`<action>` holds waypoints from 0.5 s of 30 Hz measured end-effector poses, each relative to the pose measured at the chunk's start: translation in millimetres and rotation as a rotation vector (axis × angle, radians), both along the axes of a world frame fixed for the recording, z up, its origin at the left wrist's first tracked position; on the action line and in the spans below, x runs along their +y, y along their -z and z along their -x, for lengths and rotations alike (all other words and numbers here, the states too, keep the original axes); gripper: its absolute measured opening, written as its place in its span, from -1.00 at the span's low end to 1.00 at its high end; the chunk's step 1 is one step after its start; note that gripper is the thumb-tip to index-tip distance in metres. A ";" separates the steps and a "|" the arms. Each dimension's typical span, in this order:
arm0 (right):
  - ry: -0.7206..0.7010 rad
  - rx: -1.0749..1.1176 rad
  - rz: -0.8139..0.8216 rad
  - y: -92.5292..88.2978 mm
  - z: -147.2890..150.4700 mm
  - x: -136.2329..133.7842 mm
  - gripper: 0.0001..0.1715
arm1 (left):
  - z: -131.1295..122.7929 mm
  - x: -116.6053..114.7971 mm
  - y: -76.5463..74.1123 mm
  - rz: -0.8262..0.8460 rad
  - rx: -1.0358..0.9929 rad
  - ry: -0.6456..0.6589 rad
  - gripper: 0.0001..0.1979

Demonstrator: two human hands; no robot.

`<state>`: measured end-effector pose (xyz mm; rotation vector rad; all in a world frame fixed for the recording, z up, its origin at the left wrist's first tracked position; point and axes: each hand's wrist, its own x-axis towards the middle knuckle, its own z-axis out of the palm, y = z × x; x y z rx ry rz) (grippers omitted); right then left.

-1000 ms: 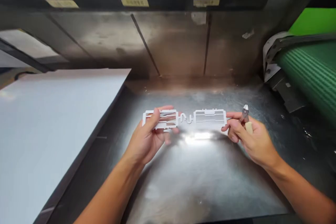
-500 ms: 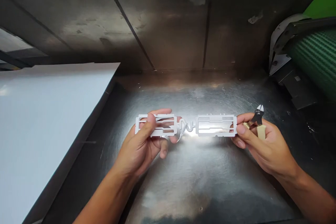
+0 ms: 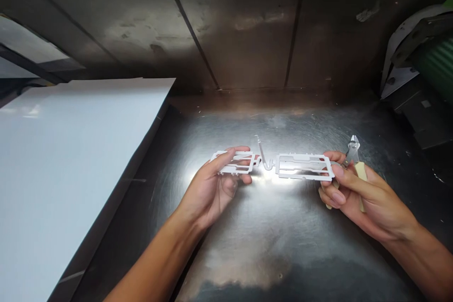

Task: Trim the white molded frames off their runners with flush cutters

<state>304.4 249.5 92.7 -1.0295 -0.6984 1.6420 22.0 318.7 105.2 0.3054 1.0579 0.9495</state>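
Observation:
Two white plastic frames with slotted openings are held level above the metal bench. My left hand is closed on the left frame, its thumb across the top and its fingers behind. That frame is tilted. Between the two frames runs a bent white plastic runner, with a thin arm sticking upward; whether both frames are still attached to it I cannot tell. My right hand pinches the outer end of the right frame. It also holds side cutters with cream handles, jaws pointing up and away from the frame.
The scratched metal bench lies below my hands. At the left is a large white sheet-like surface with a dark edge. A metal wall stands behind. At the right is a machine with a green ribbed belt.
The left frame has tilted, and the runner between the frames has swung from hanging down to pointing up. The cutters have shifted in my right hand. The whole view has moved slightly left.

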 end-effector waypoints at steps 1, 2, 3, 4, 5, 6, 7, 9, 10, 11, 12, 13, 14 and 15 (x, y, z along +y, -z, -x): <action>-0.001 0.004 0.009 0.6 -0.1 -0.2 -0.70 | -0.1 0.0 0.1 0.002 -0.003 -0.003 -0.76; -0.004 0.005 0.014 1.1 -0.1 -0.4 -0.70 | -0.2 0.0 0.1 0.005 -0.002 -0.006 -0.76; -0.008 0.007 0.016 1.4 -0.2 -0.6 -0.70 | -0.5 -0.1 0.0 0.010 -0.001 -0.004 -0.76; -0.013 0.006 0.012 1.7 -0.2 -0.7 -0.70 | -0.9 -0.2 -0.2 0.013 0.001 -0.003 -0.76; -0.016 0.001 0.005 2.0 -0.3 -0.8 -0.70 | -1.4 -0.2 -0.4 0.017 0.004 -0.001 -0.76; -0.015 -0.013 -0.007 2.3 -0.3 -0.9 -0.69 | -1.7 -0.2 -0.5 0.018 0.009 -0.003 -0.76; -0.007 -0.040 -0.020 3.0 -0.3 -1.1 -0.67 | -1.7 -0.1 -0.4 0.016 0.012 -0.001 -0.75; 0.023 -0.134 -0.054 5.2 -0.7 -1.7 -0.61 | -0.4 -0.1 0.7 -0.015 0.006 -0.004 -0.66; 0.043 -0.189 -0.074 7.0 -1.3 -2.3 -0.58 | 1.0 0.0 1.8 -0.043 -0.005 -0.006 -0.58; 0.061 -0.244 -0.094 9.1 -2.1 -3.1 -0.56 | 2.8 0.2 3.0 -0.078 -0.021 -0.006 -0.49; 0.080 -0.299 -0.117 11.5 -3.3 -4.2 -0.55 | 4.8 0.5 4.3 -0.114 -0.040 -0.005 -0.39; 0.093 -0.353 -0.141 14.1 -4.8 -5.5 -0.56 | 6.9 1.2 5.4 -0.140 -0.059 -0.006 -0.31; 0.102 -0.409 -0.167 16.5 -6.4 -7.0 -0.57 | 8.7 2.0 6.1 -0.150 -0.072 -0.009 -0.25; 0.110 -0.469 -0.192 18.6 -8.0 -8.6 -0.58 | 10.1 3.0 6.4 -0.146 -0.078 -0.014 -0.21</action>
